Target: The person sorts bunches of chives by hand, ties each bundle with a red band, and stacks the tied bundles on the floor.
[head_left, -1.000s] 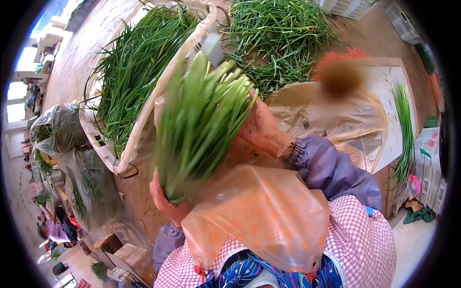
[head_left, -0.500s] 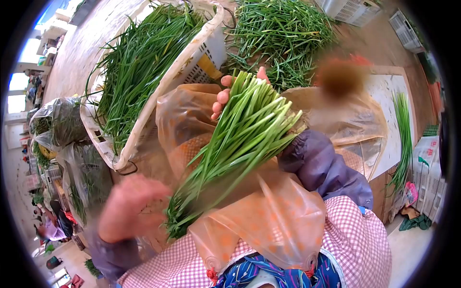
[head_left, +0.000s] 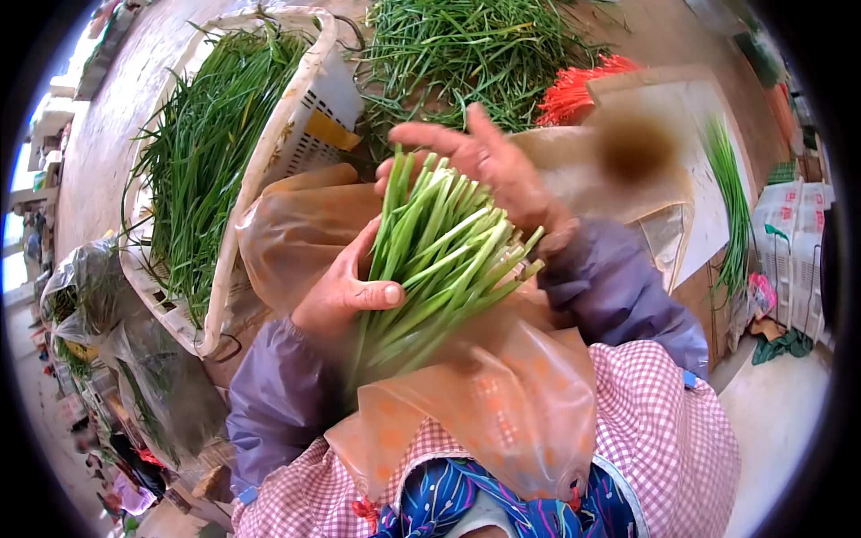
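Observation:
A thick bunch of garlic chives, pale cut stalks upward and green leaves downward, lies tilted across my lap. My left hand is closed around its left side, thumb over the front and the other fingers mostly hidden behind. At the top right of the stalks is my right hand, slightly blurred, its fingers stretched out and apart behind the stalk ends. Whether its palm touches the bunch I cannot tell. Beneath the bunch is a clear orange-patterned plastic apron.
On the left a white basket holds many loose chives. A heap of chives lies on the floor ahead, beside red ties. On the right, a small bundle rests on a white board. Filled plastic bags stand at left.
My left hand has come up from the lower left and gripped the bunch. My right hand has moved from behind and under the bunch to its upper right, fingers opened out.

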Demonstrator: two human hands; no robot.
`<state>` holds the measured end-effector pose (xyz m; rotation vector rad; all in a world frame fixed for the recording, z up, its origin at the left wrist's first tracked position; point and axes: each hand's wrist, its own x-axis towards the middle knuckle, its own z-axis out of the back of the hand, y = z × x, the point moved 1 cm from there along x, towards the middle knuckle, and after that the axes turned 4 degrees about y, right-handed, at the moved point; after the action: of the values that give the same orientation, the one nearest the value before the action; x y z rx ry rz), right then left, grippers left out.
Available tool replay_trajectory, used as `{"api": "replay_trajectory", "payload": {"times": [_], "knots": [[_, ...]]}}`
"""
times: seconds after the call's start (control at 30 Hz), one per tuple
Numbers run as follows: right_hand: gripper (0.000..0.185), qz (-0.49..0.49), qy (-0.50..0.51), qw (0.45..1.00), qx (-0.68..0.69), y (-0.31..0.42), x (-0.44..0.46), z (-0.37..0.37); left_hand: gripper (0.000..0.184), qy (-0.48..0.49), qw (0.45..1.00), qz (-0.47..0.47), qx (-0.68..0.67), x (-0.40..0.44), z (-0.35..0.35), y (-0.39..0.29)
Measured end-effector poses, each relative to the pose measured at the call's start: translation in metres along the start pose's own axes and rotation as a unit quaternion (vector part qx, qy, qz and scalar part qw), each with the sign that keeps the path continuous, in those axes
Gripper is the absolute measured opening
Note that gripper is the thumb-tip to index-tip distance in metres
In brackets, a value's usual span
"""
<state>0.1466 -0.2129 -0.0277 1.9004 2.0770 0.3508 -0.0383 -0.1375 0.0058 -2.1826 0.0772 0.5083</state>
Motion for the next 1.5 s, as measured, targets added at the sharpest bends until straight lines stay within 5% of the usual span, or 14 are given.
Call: {"api": "replay_trajectory", "payload": {"times": [0.17,0.27,0.33,0.4,0.53,0.67,0.73,0.87,1.13,1.4,1.5], "knots": [[0.073,0.044,-0.055,0.996,0.059,0.007,-0.052,0.038,0.091,-0.032,0.996,-0.018,-0.077,-0.012,0.013,0.002],[0.070,0.056,0.019,0.991,0.116,-0.014,-0.070,0.005,0.086,-0.045,0.994,-0.027,-0.093,-0.014,0.018,0.003],[0.082,0.086,-0.111,0.986,-0.094,-0.023,-0.062,-0.025,0.081,-0.069,0.995,-0.034,-0.063,-0.011,0.016,0.004],[0.073,0.097,-0.130,0.981,-0.111,-0.028,-0.046,-0.039,0.078,-0.075,0.994,-0.052,-0.057,-0.006,0.005,0.001],[0.066,0.149,-0.176,0.971,-0.063,-0.046,-0.003,-0.029,0.080,-0.123,0.978,-0.057,0.161,-0.005,0.010,-0.001],[0.047,0.163,-0.198,0.961,-0.105,-0.051,0.016,-0.018,0.068,-0.112,0.986,-0.080,0.091,-0.008,0.012,-0.003],[0.038,0.167,-0.167,0.967,-0.093,-0.048,0.015,-0.015,0.063,-0.098,0.991,-0.025,-0.082,-0.014,0.021,-0.007],[0.038,0.149,-0.137,0.977,-0.075,-0.043,0.006,-0.009,0.046,-0.086,0.989,-0.019,-0.119,-0.014,0.030,-0.007],[0.041,0.161,-0.149,0.972,-0.086,-0.042,-0.007,-0.014,0.051,-0.050,0.984,-0.052,-0.163,-0.014,0.029,-0.006],[0.055,0.143,-0.133,0.971,-0.135,-0.041,0.020,-0.031,0.057,-0.057,0.993,-0.080,0.072,-0.006,0.017,-0.010],[0.062,0.107,-0.102,0.964,-0.220,-0.035,0.032,-0.031,0.058,0.064,0.978,0.000,0.196,0.002,0.026,-0.018]]}}
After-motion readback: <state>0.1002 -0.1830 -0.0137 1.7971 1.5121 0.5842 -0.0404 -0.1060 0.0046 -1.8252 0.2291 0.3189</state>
